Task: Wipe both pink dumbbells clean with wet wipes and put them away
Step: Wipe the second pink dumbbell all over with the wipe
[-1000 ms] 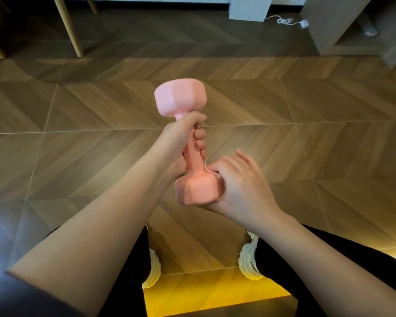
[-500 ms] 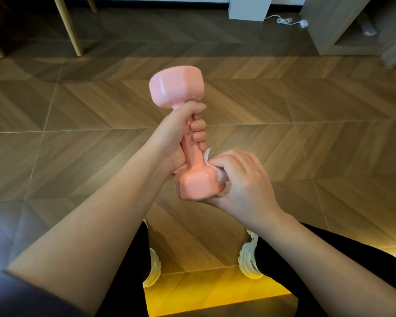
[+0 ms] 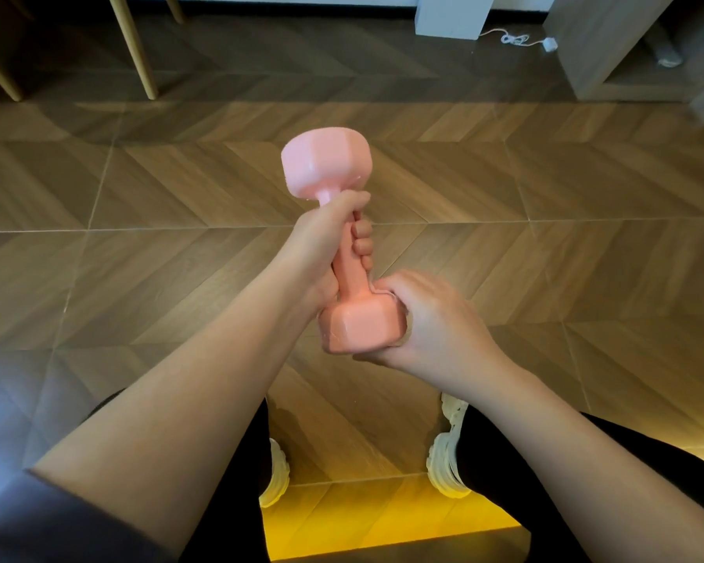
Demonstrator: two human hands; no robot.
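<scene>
The fingers (image 3: 361,242) of the left hand (image 3: 322,247) are curled tight round the handle of a pink dumbbell (image 3: 349,274). The thumb lies across the top of the handle, just under the upper head. The dumbbell is held in the air above the wooden floor (image 3: 139,188), nearly upright, its top tipped a little to the left and away.

The right hand (image 3: 435,323) cups the lower head from the right side. Its fingers (image 3: 403,284) bend over the top edge of that head and its palm presses the side. A thin whitish edge of a wipe (image 3: 387,295) shows between those fingers and the pink surface. The rest of the wipe is hidden under the hand, so its shape cannot be told.

Both forearms reach in from the bottom of the view, the left crossing up from the lower left corner with a dark sleeve (image 3: 37,522) at the elbow. The right hand is slightly blurred. Its fingertips and the far side of the lower head are out of sight. Below the arms are dark trousers and two white shoes (image 3: 448,461), both partly covered by the legs.
</scene>
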